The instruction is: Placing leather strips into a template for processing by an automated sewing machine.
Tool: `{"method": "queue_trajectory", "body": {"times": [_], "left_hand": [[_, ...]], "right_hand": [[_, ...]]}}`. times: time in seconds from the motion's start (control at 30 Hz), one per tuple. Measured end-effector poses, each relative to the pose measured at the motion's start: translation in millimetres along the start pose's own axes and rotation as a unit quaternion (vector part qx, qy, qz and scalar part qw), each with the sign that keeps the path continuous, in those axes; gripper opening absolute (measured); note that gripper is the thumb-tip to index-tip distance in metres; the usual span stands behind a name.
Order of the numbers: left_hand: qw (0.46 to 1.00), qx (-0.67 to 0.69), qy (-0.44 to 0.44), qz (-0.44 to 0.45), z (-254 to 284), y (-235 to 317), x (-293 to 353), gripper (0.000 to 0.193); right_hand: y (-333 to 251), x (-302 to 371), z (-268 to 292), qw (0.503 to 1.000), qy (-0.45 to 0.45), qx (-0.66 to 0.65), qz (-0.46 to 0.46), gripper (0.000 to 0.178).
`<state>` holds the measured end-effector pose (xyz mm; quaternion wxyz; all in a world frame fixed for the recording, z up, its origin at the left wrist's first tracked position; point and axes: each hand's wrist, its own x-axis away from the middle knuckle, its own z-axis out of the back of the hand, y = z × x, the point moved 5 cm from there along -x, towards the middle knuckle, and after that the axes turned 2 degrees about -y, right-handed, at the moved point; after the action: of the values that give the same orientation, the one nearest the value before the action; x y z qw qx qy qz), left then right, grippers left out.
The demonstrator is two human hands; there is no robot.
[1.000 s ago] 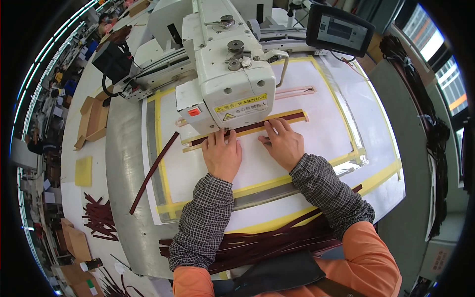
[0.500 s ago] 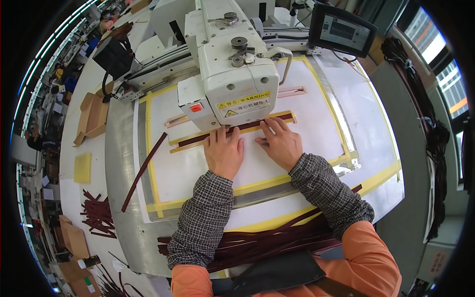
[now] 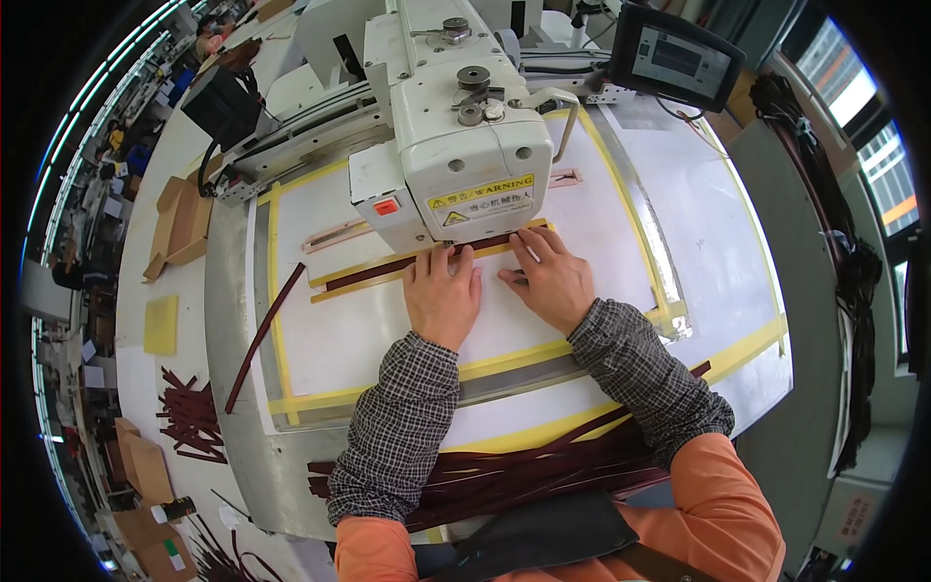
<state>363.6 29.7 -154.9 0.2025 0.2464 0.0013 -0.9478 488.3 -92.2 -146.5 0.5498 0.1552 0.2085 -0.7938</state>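
A long dark maroon strip (image 3: 376, 273) lies in a yellow-edged slot on a white template sheet (image 3: 373, 335), passing under the head of a white sewing machine (image 3: 470, 155). My left hand (image 3: 444, 306) rests with its fingertips on this strip, fingers lying forward, just in front of the machine head. To its right, my right hand (image 3: 555, 283) has its fingers apart and slightly bent, the fingertips touching the strip near its right end. The needle area is hidden behind the machine head and my fingers. One loose maroon strip (image 3: 267, 335) lies across the template's left edge.
A heap of maroon strips (image 3: 485, 483) lies along the near edge before me. Shorter strips (image 3: 191, 417) are piled at left, near a yellow pad (image 3: 161, 325) and an open cardboard box (image 3: 182, 228). A screen (image 3: 677, 56) stands at back right.
The template sheet has slid left under the machine head, carrying the slotted strip and the loose strip with it. My hands stay nearly in place, fingertips still on the strip.
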Motion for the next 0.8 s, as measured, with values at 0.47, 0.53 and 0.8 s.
{"method": "queue_trajectory", "body": {"times": [0.47,0.53,0.8], "left_hand": [[1.0,0.002,-0.008,0.006,3.9,-18.6,8.8,0.037],[1.0,-0.011,-0.016,0.001,2.5,-20.1,10.0,0.038],[1.0,-0.011,-0.003,0.007,-1.1,-15.4,8.9,0.041]], "right_hand": [[-17.2,-1.4,-5.5,1.0,-0.019,-0.004,0.011,0.04],[-18.3,-3.1,-7.4,0.999,-0.024,-0.014,0.016,0.039],[-30.5,-3.6,-9.2,0.998,-0.024,-0.023,0.06,0.043]]}}
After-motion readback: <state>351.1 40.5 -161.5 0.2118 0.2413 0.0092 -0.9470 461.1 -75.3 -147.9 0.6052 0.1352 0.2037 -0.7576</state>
